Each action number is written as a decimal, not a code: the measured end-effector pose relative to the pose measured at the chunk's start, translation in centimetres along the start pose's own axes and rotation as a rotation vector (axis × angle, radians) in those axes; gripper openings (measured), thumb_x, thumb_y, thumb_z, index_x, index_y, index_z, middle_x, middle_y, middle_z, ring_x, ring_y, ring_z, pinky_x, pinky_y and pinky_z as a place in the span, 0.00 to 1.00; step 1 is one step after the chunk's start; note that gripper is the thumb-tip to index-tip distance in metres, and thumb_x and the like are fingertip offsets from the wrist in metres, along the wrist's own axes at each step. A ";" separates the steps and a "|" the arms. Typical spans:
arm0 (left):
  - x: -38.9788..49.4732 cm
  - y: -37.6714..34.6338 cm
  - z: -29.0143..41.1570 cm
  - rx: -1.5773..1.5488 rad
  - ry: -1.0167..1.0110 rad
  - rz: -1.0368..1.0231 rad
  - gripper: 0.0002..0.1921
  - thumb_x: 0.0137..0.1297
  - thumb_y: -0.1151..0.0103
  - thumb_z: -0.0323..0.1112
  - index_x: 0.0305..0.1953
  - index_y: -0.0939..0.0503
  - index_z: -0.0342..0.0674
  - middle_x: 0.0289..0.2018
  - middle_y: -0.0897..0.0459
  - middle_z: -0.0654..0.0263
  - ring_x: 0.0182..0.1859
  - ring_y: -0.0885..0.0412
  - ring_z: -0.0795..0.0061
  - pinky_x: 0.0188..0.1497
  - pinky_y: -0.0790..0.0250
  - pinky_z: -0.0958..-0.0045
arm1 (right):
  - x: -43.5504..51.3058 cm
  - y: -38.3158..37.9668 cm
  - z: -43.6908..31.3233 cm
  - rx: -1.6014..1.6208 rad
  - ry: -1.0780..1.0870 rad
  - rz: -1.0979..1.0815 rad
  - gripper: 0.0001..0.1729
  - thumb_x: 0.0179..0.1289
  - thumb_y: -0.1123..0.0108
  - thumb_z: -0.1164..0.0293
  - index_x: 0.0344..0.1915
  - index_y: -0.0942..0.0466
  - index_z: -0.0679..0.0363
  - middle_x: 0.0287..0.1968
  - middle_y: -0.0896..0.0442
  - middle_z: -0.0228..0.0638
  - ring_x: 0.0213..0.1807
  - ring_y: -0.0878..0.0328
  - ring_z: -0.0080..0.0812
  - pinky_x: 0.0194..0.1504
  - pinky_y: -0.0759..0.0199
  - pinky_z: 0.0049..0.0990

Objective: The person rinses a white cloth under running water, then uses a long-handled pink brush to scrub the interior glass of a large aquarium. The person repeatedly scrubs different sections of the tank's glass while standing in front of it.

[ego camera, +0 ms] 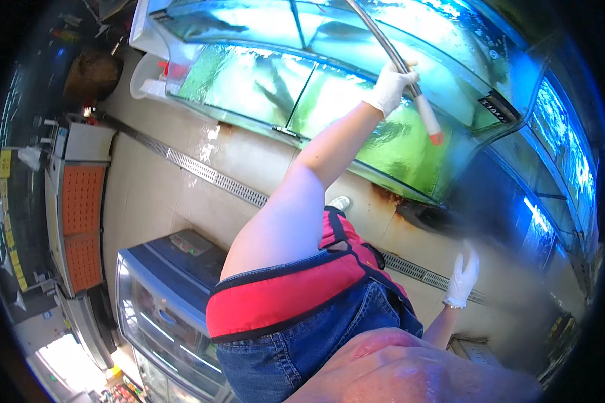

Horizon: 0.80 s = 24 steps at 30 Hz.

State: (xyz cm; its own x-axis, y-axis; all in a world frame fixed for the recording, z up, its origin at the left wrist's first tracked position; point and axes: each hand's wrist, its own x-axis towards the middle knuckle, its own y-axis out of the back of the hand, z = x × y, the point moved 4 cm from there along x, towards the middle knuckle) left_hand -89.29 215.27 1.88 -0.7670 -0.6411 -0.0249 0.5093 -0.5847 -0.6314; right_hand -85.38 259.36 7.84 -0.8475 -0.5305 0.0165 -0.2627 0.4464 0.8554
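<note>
My left hand (392,86), in a white glove, grips a steel pole (378,35) over the front glass fish tank (292,132). The pole's white handle end (424,112) has an orange-red tip and points down towards the tank's right part. Its far end runs out of the top of the view. Lower right, my right hand (463,278), also gloved in white, hangs over the floor with fingers apart and nothing in it. A dark fish shape (277,93) shows in the lit water of the front tank.
A higher tank (302,50) stands behind, more tanks (559,151) to the right. A slotted floor drain (201,169) crosses the tiles. A glass-topped display cabinet (171,307) and orange perforated panels (83,201) stand left. A white tub (143,75) sits by the tank's left end.
</note>
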 end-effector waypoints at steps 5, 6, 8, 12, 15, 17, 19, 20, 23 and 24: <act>-10.6 -3.6 -1.8 0.175 -0.096 0.033 0.17 0.56 0.43 0.20 0.47 0.28 0.41 0.34 0.25 0.70 0.37 0.27 0.79 0.41 0.32 0.75 | 0.0 -0.7 -4.3 0.081 0.222 0.078 0.27 0.61 0.46 0.69 0.61 0.36 0.61 0.61 0.32 0.41 0.64 0.40 0.41 0.65 0.51 0.36; -13.8 -5.0 -1.9 0.144 -0.058 0.031 0.17 0.56 0.43 0.21 0.47 0.29 0.41 0.35 0.26 0.70 0.37 0.27 0.80 0.40 0.32 0.75 | -0.8 -0.9 -4.9 0.068 0.270 0.086 0.30 0.60 0.45 0.68 0.62 0.37 0.60 0.62 0.34 0.41 0.65 0.42 0.41 0.66 0.53 0.37; -20.2 -7.7 -4.0 0.084 0.002 -0.008 0.17 0.56 0.43 0.21 0.47 0.29 0.42 0.35 0.26 0.71 0.37 0.28 0.82 0.39 0.32 0.76 | -3.2 -1.9 -4.2 0.056 0.282 0.013 0.36 0.58 0.42 0.64 0.65 0.42 0.59 0.65 0.39 0.42 0.68 0.47 0.43 0.67 0.57 0.38; -31.4 -9.9 -9.7 0.028 0.136 -0.013 0.16 0.56 0.42 0.21 0.45 0.30 0.41 0.33 0.28 0.72 0.35 0.29 0.83 0.38 0.32 0.78 | -8.6 -4.6 0.1 0.154 0.246 -0.181 0.36 0.57 0.40 0.69 0.64 0.41 0.63 0.62 0.35 0.44 0.63 0.38 0.45 0.63 0.45 0.35; -38.9 -11.1 -13.1 0.074 0.201 0.006 0.15 0.56 0.40 0.23 0.45 0.30 0.40 0.32 0.29 0.72 0.34 0.29 0.83 0.37 0.32 0.78 | -13.8 -5.6 4.5 0.100 0.118 -0.157 0.25 0.58 0.41 0.69 0.56 0.32 0.61 0.48 0.23 0.48 0.48 0.24 0.46 0.49 0.32 0.36; -43.2 -12.0 -14.5 0.108 0.237 -0.036 0.15 0.57 0.40 0.25 0.45 0.30 0.40 0.31 0.29 0.72 0.33 0.29 0.83 0.37 0.32 0.78 | -17.2 -6.0 7.3 0.230 -0.088 -0.266 0.18 0.58 0.40 0.69 0.48 0.27 0.60 0.38 0.20 0.47 0.39 0.22 0.48 0.42 0.30 0.36; -45.9 -12.5 -14.1 0.338 0.210 -0.157 0.16 0.56 0.38 0.29 0.45 0.30 0.38 0.33 0.25 0.68 0.35 0.26 0.79 0.41 0.31 0.76 | -20.0 -5.7 9.1 0.295 -0.102 -0.214 0.10 0.57 0.40 0.70 0.39 0.24 0.62 0.28 0.21 0.38 0.27 0.24 0.34 0.30 0.31 0.29; -47.2 -12.6 -14.0 0.453 0.196 -0.220 0.17 0.55 0.36 0.31 0.45 0.30 0.37 0.34 0.23 0.65 0.36 0.24 0.77 0.42 0.30 0.74 | -22.0 -4.9 10.1 0.359 -0.196 -0.246 0.10 0.57 0.40 0.70 0.38 0.24 0.62 0.26 0.21 0.35 0.25 0.25 0.29 0.28 0.33 0.27; -49.1 -11.9 -16.6 0.569 0.275 -0.528 0.23 0.54 0.35 0.39 0.48 0.26 0.34 0.40 0.19 0.58 0.42 0.20 0.70 0.47 0.30 0.70 | -27.3 -4.1 14.2 0.447 -0.314 -0.192 0.07 0.55 0.39 0.72 0.32 0.23 0.63 0.22 0.26 0.27 0.20 0.32 0.16 0.22 0.38 0.20; -49.5 -11.5 -15.9 0.682 0.286 -0.589 0.21 0.56 0.37 0.42 0.48 0.25 0.36 0.41 0.19 0.57 0.43 0.20 0.67 0.48 0.30 0.69 | -28.9 -3.7 15.5 0.433 -0.347 -0.179 0.07 0.55 0.39 0.71 0.32 0.23 0.63 0.22 0.25 0.27 0.20 0.32 0.16 0.22 0.37 0.20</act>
State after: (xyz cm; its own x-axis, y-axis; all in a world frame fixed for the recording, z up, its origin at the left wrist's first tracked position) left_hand -63.38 261.69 -1.98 -0.9941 -0.0573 -0.0926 0.0590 -0.9981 -0.0154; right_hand -67.09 284.23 -3.84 -0.8549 -0.3905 -0.3416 -0.5186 0.6644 0.5382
